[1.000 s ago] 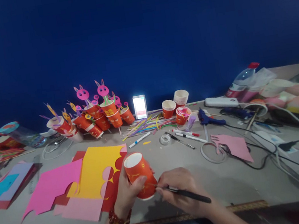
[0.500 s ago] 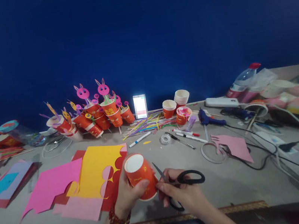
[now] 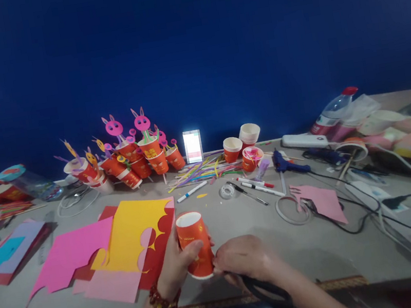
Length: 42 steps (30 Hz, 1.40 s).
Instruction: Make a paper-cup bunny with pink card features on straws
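Observation:
A red paper cup [image 3: 195, 244] with a white rim is in my left hand [image 3: 178, 257], its fingers wrapped round the left side and the thumb across the front. The cup stands nearly upright, mouth up. My right hand [image 3: 245, 259] is closed round black-handled scissors [image 3: 266, 289], with its fingertips at the cup's lower right side. The handles hang below the palm. The blades are hidden behind the hand, so whether they touch the cup cannot be seen. Left of the cup lies yellow paper [image 3: 125, 239] with round cut-outs, over red sheets.
Pink paper [image 3: 72, 248] lies at the left. Decorated red cups [image 3: 156, 162] stand at the back, beside coloured strips [image 3: 196, 173]. Markers, tape [image 3: 227, 190] and a pen lie mid-table. A blue glue gun [image 3: 289, 164], cables and a bottle [image 3: 334, 113] are at the right.
The cup has turned more upright and shifted slightly right in my left hand. My right hand has rolled over, so the scissors' blades no longer show and the handles have swung down.

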Each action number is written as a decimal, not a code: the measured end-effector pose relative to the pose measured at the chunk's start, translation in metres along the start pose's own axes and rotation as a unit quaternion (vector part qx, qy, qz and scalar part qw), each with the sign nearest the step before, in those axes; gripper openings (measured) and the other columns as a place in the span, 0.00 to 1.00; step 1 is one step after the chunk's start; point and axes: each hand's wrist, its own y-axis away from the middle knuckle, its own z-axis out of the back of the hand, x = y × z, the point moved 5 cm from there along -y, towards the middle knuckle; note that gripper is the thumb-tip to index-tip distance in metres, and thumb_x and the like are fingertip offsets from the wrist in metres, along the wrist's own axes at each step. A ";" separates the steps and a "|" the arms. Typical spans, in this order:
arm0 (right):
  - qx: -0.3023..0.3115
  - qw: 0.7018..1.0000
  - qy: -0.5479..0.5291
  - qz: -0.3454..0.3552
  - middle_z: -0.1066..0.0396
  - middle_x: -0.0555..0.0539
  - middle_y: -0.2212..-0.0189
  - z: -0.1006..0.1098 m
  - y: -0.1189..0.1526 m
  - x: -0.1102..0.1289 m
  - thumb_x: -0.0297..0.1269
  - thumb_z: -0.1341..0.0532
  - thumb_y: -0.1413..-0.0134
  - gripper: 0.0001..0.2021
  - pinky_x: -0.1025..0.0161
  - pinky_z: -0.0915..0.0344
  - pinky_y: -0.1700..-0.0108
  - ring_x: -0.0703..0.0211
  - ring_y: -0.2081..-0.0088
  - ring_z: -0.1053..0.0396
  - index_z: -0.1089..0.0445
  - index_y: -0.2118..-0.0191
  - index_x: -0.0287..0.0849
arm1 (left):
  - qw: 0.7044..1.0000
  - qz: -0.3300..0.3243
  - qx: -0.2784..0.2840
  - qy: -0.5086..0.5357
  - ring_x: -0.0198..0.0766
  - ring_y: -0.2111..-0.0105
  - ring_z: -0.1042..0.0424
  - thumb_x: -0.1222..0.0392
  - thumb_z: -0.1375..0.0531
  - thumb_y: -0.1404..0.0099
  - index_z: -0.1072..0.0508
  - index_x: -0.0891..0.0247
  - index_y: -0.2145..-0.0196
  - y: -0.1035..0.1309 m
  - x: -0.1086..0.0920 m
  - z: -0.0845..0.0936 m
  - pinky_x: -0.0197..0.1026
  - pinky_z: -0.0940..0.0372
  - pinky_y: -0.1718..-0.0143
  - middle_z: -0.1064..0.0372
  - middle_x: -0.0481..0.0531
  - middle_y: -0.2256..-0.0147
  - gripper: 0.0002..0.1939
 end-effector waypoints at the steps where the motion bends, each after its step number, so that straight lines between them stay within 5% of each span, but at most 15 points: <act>1: 0.008 1.000 0.020 0.022 0.25 0.50 0.76 0.001 -0.001 0.001 0.38 0.53 0.28 0.21 0.67 0.36 0.70 0.62 0.73 0.29 0.27 0.69 0.44 | 1.000 0.006 0.000 0.010 0.44 0.70 0.24 0.52 0.32 0.45 0.29 0.65 0.59 0.000 0.000 0.000 0.42 0.28 0.69 0.23 0.54 0.70 0.20; 7: -0.045 0.989 0.086 0.116 0.22 0.49 0.72 0.015 -0.002 0.010 0.31 0.46 0.32 0.09 0.66 0.33 0.68 0.61 0.71 0.26 0.28 0.60 0.43 | 0.993 0.052 0.043 0.102 0.47 0.68 0.22 0.51 0.35 0.42 0.26 0.66 0.61 -0.005 0.006 -0.003 0.43 0.28 0.68 0.22 0.59 0.67 0.17; 13: -0.136 0.989 -0.046 0.040 0.22 0.47 0.70 0.028 0.000 0.010 0.29 0.44 0.37 0.06 0.68 0.29 0.61 0.62 0.67 0.23 0.30 0.62 0.44 | 0.982 0.028 0.047 0.181 0.49 0.64 0.22 0.51 0.38 0.39 0.25 0.65 0.55 -0.010 0.011 0.001 0.45 0.28 0.65 0.22 0.59 0.63 0.18; 26: 0.008 0.978 0.180 0.107 0.23 0.49 0.70 0.018 -0.001 0.024 0.31 0.50 0.29 0.13 0.64 0.38 0.67 0.61 0.70 0.29 0.28 0.61 0.41 | 0.993 0.053 0.063 0.088 0.47 0.68 0.23 0.47 0.36 0.41 0.25 0.67 0.64 -0.007 0.010 -0.007 0.43 0.29 0.68 0.23 0.59 0.67 0.18; 36: -0.085 0.993 -0.049 -0.067 0.27 0.50 0.77 0.011 0.003 0.012 0.33 0.46 0.36 0.13 0.67 0.38 0.70 0.63 0.76 0.30 0.29 0.71 0.42 | 0.995 -0.065 -0.024 -0.076 0.46 0.69 0.22 0.57 0.31 0.47 0.33 0.62 0.55 -0.002 -0.010 0.004 0.44 0.27 0.67 0.22 0.54 0.67 0.24; 42: -0.124 0.931 -0.228 -0.258 0.25 0.50 0.78 0.000 0.007 0.000 0.40 0.41 0.38 0.15 0.69 0.34 0.73 0.62 0.77 0.26 0.29 0.75 0.41 | 0.990 -0.105 -0.024 -0.085 0.47 0.65 0.22 0.58 0.32 0.47 0.33 0.59 0.54 0.002 -0.009 0.003 0.46 0.27 0.63 0.23 0.54 0.64 0.23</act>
